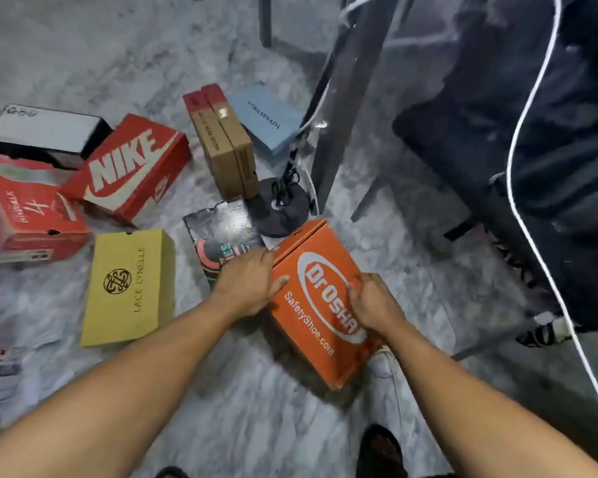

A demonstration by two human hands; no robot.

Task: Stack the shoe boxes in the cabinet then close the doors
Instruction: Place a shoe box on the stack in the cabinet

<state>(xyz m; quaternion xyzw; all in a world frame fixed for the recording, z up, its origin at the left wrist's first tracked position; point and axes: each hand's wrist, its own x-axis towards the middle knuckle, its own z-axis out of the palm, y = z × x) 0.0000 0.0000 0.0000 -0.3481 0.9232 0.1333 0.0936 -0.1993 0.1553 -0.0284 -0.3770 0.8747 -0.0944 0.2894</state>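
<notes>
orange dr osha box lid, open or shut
Shut. The lid of the orange box lies flush, no gap showing; the left hand and right hand grip its sides.

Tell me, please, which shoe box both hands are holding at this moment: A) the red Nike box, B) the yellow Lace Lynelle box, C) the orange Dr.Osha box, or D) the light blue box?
C: the left hand and the right hand grip opposite sides of the orange Dr.Osha box, which is tilted above the floor.
</notes>
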